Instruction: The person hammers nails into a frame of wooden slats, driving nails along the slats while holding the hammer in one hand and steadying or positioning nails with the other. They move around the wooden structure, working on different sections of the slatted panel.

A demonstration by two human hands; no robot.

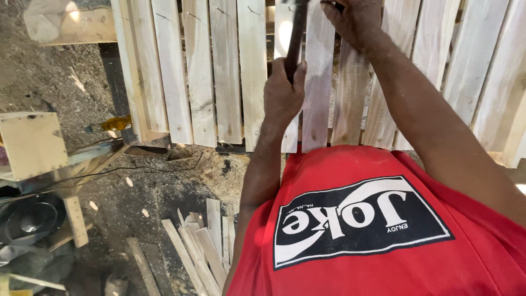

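Two hands are working over a slatted pale wood panel [219, 71]. One black-and-white rectangular label is showing on the red shirt [361, 219] below. Left hand [282, 96] is wrapping tight around a dark tool handle [295, 41], forearm reaching up from the body. Right hand [353, 22] is resting curled on the slats near the top edge; what it is pinching, I cannot tell. Loose wood strips [203, 246] are lying on the floor.

I am seeing a bundle of thin wood offcuts [200, 246] lying on the dusty floor [49, 77] below the work. A square plywood board [32, 143] is sitting at the left, with a dark round object [28, 218] lying beneath it. A black cable [137, 171] is trailing across the sawdust, and a small yellowish bottle [114, 124] is resting near the board.
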